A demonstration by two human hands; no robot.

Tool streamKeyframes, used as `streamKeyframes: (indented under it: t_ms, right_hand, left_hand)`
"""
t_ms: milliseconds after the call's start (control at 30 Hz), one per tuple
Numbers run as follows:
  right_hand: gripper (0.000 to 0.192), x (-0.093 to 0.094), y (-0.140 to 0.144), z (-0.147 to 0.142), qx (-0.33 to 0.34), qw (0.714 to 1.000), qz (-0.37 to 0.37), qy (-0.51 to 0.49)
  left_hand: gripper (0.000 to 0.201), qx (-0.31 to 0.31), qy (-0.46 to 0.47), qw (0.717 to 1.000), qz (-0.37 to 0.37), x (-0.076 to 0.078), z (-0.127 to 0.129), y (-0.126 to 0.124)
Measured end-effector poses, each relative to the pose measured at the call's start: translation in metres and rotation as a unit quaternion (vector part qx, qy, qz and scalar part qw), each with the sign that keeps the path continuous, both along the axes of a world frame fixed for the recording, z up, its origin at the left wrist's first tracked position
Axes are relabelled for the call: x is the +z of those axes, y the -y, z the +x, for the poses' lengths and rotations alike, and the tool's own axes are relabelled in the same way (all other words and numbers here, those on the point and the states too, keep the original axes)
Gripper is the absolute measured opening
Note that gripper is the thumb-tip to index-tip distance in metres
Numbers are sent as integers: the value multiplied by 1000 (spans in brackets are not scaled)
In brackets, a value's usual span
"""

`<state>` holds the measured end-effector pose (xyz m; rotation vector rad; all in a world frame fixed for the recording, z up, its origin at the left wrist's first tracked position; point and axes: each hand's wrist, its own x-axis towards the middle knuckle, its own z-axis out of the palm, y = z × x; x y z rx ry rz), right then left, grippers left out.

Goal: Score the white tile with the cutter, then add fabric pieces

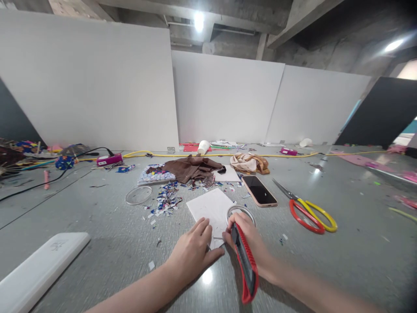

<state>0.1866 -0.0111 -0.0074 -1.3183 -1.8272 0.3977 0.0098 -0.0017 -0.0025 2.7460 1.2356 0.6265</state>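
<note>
My left hand [194, 243] lies with its fingers stretched over the near left edge of a white sheet [210, 206], thumb pointing right. Wrapped around a red and black utility knife [244, 261], my right hand [246, 232] sits at the sheet's near right edge. The knife's handle tilts back towards me, and its blade end is by the sheet's near corner, where a narrow strip shows. A clear round ring [241, 209] stands just behind my right hand, partly covered by it.
Scissors [306, 211] with red and yellow handles lie to the right, beside a phone [259, 191]. Brown cloth [195, 168] and small scraps [166, 198] lie beyond the sheet. A second clear ring [138, 195] is at left, a white power bank [45, 269] nearer me. White panels [228, 100] stand behind.
</note>
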Motion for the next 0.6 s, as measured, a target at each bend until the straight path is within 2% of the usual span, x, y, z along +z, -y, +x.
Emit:
streamKeyframes:
  t_ms: [233,400,600]
  right_hand:
    - [7,1,-6,5,47,999,7,-22]
    - [8,-3,-12,9,43,999,8,-12]
    - [2,1,-15,12,51,999,-10,-2]
  left_hand:
    - [23,-13,9,1000,0,4,-2,4]
    - [26,-21,19,1000,-8,2,-4,3]
    - [13,-44,45,998,-16,5,-4,1]
